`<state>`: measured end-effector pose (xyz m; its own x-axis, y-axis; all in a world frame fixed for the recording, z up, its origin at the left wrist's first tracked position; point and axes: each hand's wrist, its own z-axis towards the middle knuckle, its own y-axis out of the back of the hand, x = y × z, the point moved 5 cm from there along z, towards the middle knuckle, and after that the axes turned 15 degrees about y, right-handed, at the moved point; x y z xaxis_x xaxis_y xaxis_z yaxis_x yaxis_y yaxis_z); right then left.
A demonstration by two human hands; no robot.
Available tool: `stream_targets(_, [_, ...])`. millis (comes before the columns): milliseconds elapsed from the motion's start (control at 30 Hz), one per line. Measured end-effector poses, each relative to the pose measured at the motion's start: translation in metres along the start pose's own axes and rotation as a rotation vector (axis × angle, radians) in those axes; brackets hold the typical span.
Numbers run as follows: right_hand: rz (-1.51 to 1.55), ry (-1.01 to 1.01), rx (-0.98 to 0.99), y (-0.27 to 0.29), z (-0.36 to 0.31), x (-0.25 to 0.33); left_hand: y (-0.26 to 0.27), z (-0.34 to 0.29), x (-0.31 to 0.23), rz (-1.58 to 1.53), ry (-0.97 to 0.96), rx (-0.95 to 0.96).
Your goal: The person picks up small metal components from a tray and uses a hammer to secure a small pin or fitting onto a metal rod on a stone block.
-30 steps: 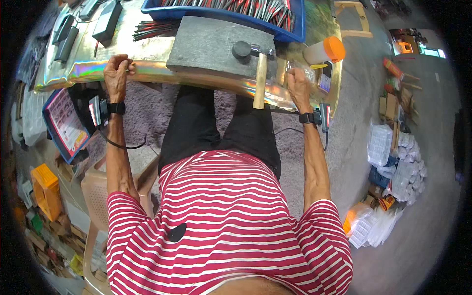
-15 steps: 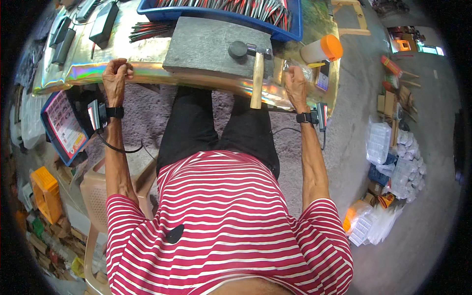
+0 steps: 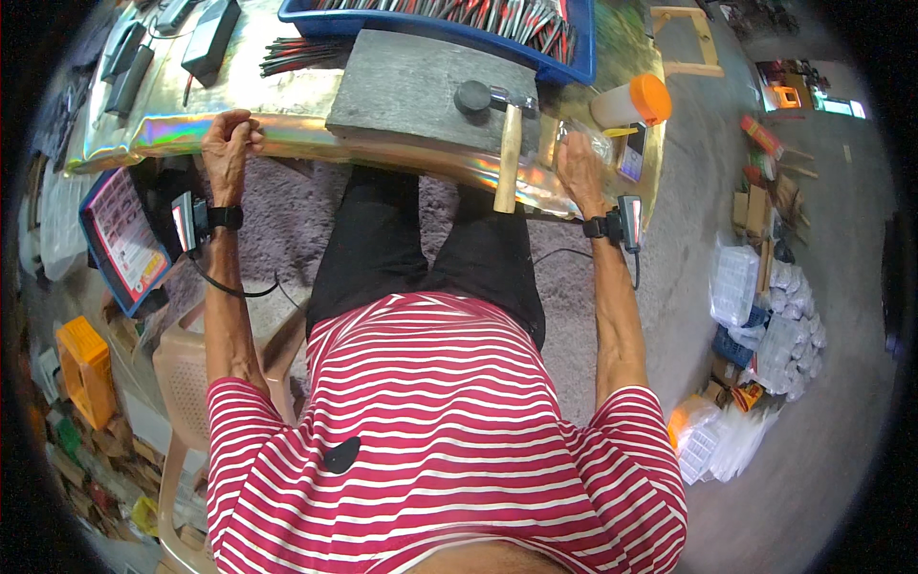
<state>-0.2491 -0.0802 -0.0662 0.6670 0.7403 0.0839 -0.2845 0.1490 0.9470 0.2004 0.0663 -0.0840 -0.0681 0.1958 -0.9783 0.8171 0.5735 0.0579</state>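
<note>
My left hand [image 3: 228, 143] rests at the front edge of the shiny gold-covered table [image 3: 182, 134], its fingers curled with thumb and forefinger close together. Whether anything small is in them cannot be made out. At the right end of the same edge, my right hand [image 3: 579, 167] is closed, fingertips at a small clear plastic bag [image 3: 598, 143]; its grip is partly hidden. Between the hands lies a grey stone block [image 3: 411, 91]. On it sit a round black piece [image 3: 472, 97] and a hammer [image 3: 510, 158], whose wooden handle juts over the table edge.
Behind the block stands a blue tray [image 3: 430, 25] of red and black pen-like sticks, with a loose bundle of dark sticks [image 3: 301, 55] beside it. An orange-lidded jar [image 3: 622, 103] stands at right. Black adapters [image 3: 210, 43] lie at left. A plastic chair [image 3: 182, 368] is beside me.
My right hand has shifted slightly right, its fingers now at the clear bag. My left hand is nearly still. The table and its things sit a little further right in view.
</note>
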Motion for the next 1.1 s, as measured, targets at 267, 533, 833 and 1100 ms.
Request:
stream_targets(267, [0.193,-0.084,0.044,-0.014,-0.008,-0.026,-0.005,0.007,-0.014,0.071,-0.029,-0.012])
stream_targets(533, [0.498,-0.383,-0.038,-0.023,-0.020,-0.039,-0.026,0.024,-0.037,0.266,-0.202,-0.202])
stream_targets(833, [0.807,-0.528,-0.187,-0.010,-0.012,-0.018,-0.054,0.040,-0.050,0.816,-0.475,-0.320])
stream_targets(1100, [1.080,-0.710,-0.316,-0.002,-0.022,-0.015,-0.012,0.032,0.032,1.459,-0.429,-0.147])
